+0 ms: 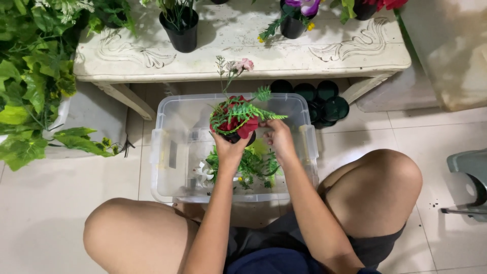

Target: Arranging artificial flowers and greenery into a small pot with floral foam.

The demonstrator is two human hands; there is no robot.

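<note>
My left hand (229,151) grips a small black pot (234,137) from below, holding it over a clear plastic bin (162,152). The pot carries red artificial flowers (234,122), green fern sprigs (248,111) and a thin stem with a pale pink bloom (245,64). My right hand (276,136) is at the pot's right side, fingers pinching a fern sprig. More green foliage and a white flower (205,172) lie in the bottom of the bin.
A white carved low table (238,50) stands behind the bin with black potted arrangements (180,28) on it. Stacked empty black pots (324,101) sit under it. Leafy green plants (30,76) fill the left. My bare knees flank the bin on a tiled floor.
</note>
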